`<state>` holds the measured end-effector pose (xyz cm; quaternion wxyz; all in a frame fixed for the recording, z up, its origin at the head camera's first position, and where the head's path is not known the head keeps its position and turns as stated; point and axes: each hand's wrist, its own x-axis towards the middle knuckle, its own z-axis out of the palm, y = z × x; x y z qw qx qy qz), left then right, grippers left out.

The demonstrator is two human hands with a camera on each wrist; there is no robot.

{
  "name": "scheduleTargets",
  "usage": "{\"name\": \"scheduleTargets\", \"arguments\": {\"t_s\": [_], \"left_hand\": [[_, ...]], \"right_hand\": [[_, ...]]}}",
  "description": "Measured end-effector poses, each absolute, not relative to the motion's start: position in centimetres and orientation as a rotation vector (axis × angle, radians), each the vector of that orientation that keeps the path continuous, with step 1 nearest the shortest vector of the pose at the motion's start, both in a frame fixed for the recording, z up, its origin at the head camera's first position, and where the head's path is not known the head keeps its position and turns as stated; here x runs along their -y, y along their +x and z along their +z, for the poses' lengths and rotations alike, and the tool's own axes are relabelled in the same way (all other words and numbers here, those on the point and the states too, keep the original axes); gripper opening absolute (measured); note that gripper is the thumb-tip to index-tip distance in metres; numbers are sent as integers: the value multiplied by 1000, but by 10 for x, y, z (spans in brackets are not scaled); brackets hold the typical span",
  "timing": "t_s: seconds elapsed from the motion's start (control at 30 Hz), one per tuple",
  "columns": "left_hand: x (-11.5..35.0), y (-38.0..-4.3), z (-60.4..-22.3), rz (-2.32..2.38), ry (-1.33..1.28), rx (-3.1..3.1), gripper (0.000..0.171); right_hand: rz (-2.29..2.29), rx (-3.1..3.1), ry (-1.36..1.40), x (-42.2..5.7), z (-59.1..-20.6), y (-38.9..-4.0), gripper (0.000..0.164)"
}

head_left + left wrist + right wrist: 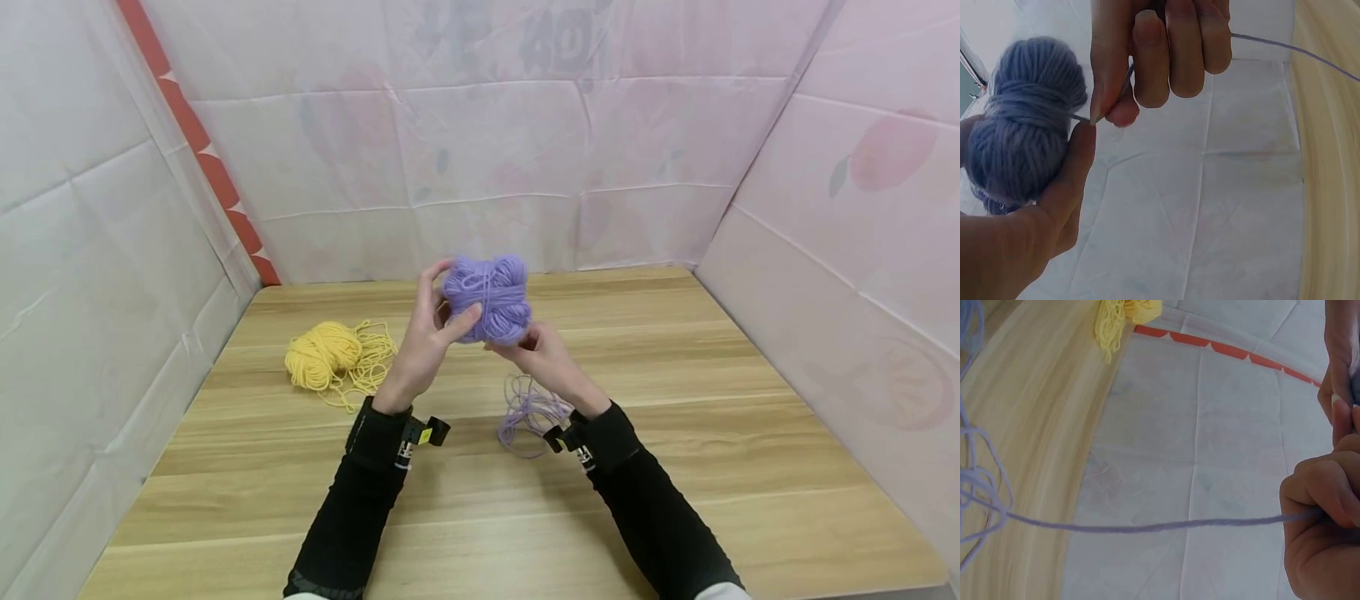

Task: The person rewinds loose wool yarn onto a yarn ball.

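Up above the table, my left hand [423, 346] grips a purple yarn ball [491, 292] with the thumb across its front. The ball is bound round its middle, as the left wrist view shows. Just right of it, my right hand [547, 362] pinches a purple strand close to the ball between thumb and forefinger. Its other fingers curl over the strand. In the right wrist view, the yarn strand [1129, 529] runs out of that hand to a loose purple tangle [982, 500]. The tangle lies on the table below the right hand.
A yellow yarn ball [322, 354] with loose yellow strands [373, 354] lies on the wooden table [675, 500], left of my left hand. Pale printed sheets [487, 150] hang at the back and both sides. Each wrist carries a small black camera.
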<state>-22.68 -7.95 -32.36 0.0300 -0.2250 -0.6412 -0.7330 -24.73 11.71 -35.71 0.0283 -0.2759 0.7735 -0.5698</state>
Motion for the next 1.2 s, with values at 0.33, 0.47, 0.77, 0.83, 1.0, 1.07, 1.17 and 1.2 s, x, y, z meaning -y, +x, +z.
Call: {"name": "scheduleTargets", "arguments": {"t_s": [0.33, 0.47, 0.77, 0.83, 1.0, 1.07, 1.17, 1.2], "left_hand": [[82, -230, -326, -2096, -918, 2240, 72], [83, -230, -326, -2044, -950, 2360, 73], [85, -226, -327, -1946, -1089, 2530, 66], [85, -226, -328, -1906, -1074, 2564, 68], [87, -228, -329, -1809, -1061, 2617, 72], [88, -229, -329, -1782, -1064, 2627, 72], [90, -231, -330, -1744, -1048, 2646, 72], [91, -231, -331, -1724, -1040, 2650, 72]], "right_hand": [[-1822, -2383, -600, -139, -354, -257, 26], [-1791, -2374, -576, -143, -353, -258, 19], [-1784, -2300, -610, -148, -352, -258, 9], [-1798, -2281, -605, -149, -351, -258, 7], [-1838, -2252, -559, -150, -351, -258, 7], [-1873, -2213, -526, -149, -351, -258, 1], [-1969, -2135, -498, -149, -350, -257, 11], [-2007, -2107, -503, -149, -349, -256, 13]]}}
